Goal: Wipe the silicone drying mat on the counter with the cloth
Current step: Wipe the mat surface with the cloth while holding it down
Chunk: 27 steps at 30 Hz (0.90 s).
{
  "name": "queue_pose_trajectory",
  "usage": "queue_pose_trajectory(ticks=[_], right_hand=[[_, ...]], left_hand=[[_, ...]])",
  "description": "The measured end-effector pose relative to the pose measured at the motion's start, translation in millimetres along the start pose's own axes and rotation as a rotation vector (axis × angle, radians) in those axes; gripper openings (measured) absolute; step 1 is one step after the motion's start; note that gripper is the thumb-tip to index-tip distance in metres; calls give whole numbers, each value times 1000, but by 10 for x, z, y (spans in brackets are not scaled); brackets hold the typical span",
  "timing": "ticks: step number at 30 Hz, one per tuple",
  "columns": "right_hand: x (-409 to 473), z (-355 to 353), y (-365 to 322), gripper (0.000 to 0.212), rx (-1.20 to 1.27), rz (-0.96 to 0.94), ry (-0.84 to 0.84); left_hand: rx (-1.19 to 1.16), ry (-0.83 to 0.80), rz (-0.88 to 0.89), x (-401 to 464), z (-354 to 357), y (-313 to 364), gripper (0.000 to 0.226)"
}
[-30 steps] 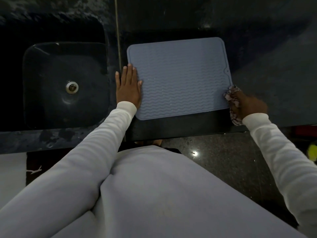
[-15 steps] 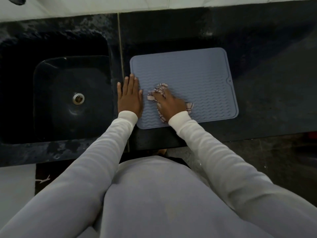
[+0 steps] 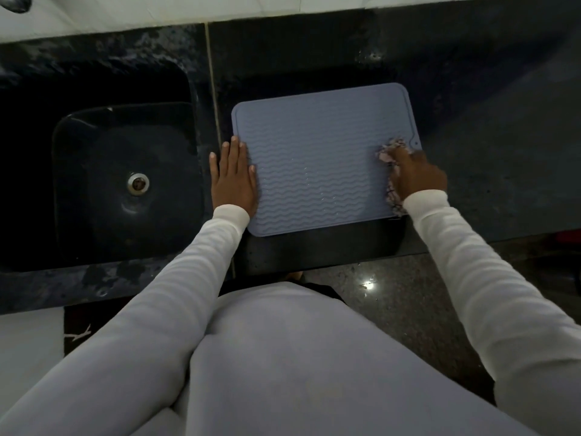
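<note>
A blue-grey silicone drying mat (image 3: 317,158) with wavy ridges lies flat on the dark counter (image 3: 487,171). My left hand (image 3: 233,177) rests flat with straight fingers on the mat's left edge. My right hand (image 3: 416,176) grips a crumpled pink-patterned cloth (image 3: 391,152) and presses it on the mat's right edge, just below the small notch. Most of the cloth is hidden under my hand; bits show above the fingers and below the wrist.
A dark sink basin (image 3: 125,184) with a metal drain (image 3: 138,183) sits left of the mat. The counter's front edge runs just below the mat. White tiles (image 3: 188,7) line the back. Speckled floor (image 3: 393,297) lies below.
My right hand swept the cloth from the mat's right edge to its left-middle and back to the right edge. My left hand stayed on the left edge.
</note>
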State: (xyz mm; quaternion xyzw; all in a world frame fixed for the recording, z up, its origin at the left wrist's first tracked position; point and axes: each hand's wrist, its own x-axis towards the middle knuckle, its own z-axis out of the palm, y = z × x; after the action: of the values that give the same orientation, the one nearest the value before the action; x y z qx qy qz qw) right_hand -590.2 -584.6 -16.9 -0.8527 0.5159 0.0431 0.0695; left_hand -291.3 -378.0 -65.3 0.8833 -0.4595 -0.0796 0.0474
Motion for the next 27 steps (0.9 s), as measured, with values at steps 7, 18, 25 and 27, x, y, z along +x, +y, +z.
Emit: queue_pose_trajectory(ticks=[7,18,25,27], right_hand=[[93,-132,119,38,44,181,29],[-138,229,-2289,40,174,-320,-43],[140,195,-1438,49,95,-272,94],[239,131,-1070,45,103,-247,104]], left_hand=[[-22,12,-3,-13,4,30,57],[-62,32,-10,14,41,46,63],[-75,57,-5,-13,64,12,58],[-78,63,-10,-12,53,19,58]])
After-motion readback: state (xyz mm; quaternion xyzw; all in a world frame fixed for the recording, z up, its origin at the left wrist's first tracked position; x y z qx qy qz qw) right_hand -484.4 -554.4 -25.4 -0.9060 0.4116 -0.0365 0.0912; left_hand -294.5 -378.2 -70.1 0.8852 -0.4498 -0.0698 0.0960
